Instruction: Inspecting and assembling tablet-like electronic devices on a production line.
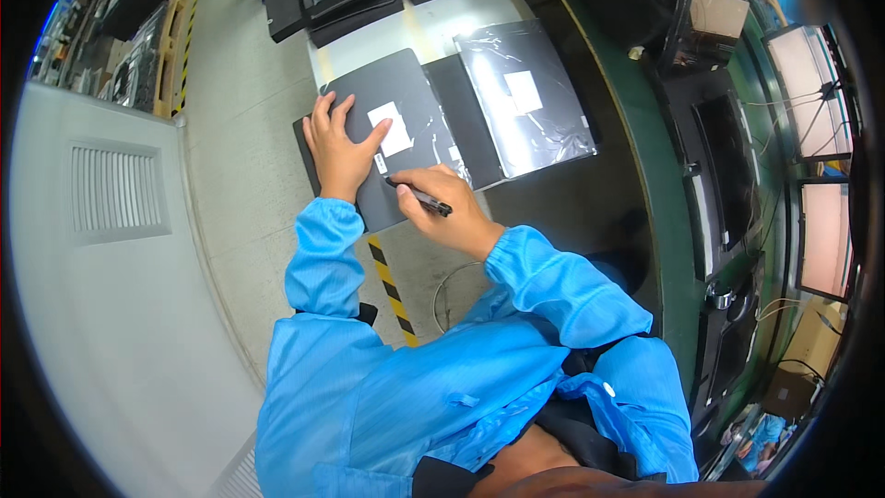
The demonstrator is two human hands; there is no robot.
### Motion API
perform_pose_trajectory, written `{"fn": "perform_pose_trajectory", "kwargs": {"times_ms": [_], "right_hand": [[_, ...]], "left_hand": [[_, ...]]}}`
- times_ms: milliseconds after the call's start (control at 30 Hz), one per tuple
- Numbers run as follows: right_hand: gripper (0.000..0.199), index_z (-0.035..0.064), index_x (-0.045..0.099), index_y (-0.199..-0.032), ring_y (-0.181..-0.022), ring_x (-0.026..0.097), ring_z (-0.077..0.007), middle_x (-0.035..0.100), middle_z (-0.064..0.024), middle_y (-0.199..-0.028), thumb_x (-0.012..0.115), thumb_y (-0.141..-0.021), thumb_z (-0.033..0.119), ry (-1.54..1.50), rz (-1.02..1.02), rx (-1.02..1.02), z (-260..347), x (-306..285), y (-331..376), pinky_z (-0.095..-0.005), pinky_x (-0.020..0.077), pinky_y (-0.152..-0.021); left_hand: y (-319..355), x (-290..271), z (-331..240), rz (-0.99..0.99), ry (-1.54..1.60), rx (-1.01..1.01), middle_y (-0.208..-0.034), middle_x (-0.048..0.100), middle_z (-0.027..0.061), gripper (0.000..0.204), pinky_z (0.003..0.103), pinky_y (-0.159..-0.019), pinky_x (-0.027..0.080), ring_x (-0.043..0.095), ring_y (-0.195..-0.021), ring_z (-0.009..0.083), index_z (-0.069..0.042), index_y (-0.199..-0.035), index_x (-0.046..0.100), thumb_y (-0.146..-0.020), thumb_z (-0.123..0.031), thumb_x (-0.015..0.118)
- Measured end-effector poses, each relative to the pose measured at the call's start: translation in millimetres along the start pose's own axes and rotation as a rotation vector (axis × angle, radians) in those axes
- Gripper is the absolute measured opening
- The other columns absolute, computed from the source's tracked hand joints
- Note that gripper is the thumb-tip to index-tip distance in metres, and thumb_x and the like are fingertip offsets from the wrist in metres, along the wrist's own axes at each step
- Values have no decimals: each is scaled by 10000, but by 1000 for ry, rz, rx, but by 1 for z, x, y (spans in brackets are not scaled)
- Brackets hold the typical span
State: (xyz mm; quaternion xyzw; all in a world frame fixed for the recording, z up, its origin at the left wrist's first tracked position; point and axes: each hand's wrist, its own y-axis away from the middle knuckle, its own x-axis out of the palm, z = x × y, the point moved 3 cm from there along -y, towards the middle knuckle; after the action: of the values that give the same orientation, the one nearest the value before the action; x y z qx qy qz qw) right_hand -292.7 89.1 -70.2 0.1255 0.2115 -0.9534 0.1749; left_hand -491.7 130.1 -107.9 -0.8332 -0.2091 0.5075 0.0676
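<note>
Pale floor [249, 101] lies toward ten o'clock; left hand [341, 157] splays wide on grey panel [424, 115]; right hand [463, 212], angled toward ten, pinches black pen [430, 202].

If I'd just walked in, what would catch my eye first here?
Probably the bright blue jacket, filling the lower middle of the picture. Above it, the right hand holds a black pen over a dark panel, while the left hand rests spread beside that panel's large white label. Yellow-and-black striped tape stands out on the floor.
</note>
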Motion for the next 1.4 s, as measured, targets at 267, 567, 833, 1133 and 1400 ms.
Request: {"fn": "perform_pose_trajectory", "kwargs": {"times_ms": [267, 567, 833, 1133, 1400], "right_hand": [[177, 60, 751, -1044, -749, 648, -306, 737, -115, -830, 714, -885, 126, 111, -70, 0, 2, 14, 3, -427, 498, -733], [282, 17, 669, -1225, -990, 704, -352, 733, -178, -1111, 652, -1011, 200, 85, -10, -9, 38, -116, 51, -431, 559, -855], [264, 89, 689, -1150, -917, 681, -320, 714, -114, -1022, 740, -924, 217, 1123, -509, 156, 187, -365, 293, -429, 538, -791], [486, 86, 620, -1209, -1161, 640, -344, 707, -136, -1171, 798, -824, 323, 1984, -1122, 1791, 356, -406, 735, -560, 444, -974], [343, 16, 698, -1170, -976, 706, -403, 740, -209, -1053, 755, -899, 217, 2120, -1452, 981, 381, -374, 729, -467, 548, -870]], "left_hand": [[7, -6, 3, 7, -8, -22, -1520, 444, 167, 725, 541, -1253, 158, 318, -1474, 376, -65, -1347, 627, -821, -524, 821], [-5, 1, 3, 15, 141, 120, -1449, 542, 217, 580, 493, -1130, 378, 479, -1353, 384, -41, -1314, 670, -840, -337, 825], [7, -19, -31, 27, -198, 294, -1163, 696, 238, 454, 461, -933, 523, 653, -1073, 408, 54, -1178, 684, -976, -352, 704], [-13, 0, -160, 243, 132, 631, -1045, 721, 255, 435, 470, -868, 537, 683, -957, 403, 85, -1099, 693, -927, -312, 741], [104, -10, -359, 874, 910, 721, -1310, 681, 194, 310, 373, -1121, 450, 636, -1253, 259, 69, -1297, 626, -1066, -126, 556]]}}
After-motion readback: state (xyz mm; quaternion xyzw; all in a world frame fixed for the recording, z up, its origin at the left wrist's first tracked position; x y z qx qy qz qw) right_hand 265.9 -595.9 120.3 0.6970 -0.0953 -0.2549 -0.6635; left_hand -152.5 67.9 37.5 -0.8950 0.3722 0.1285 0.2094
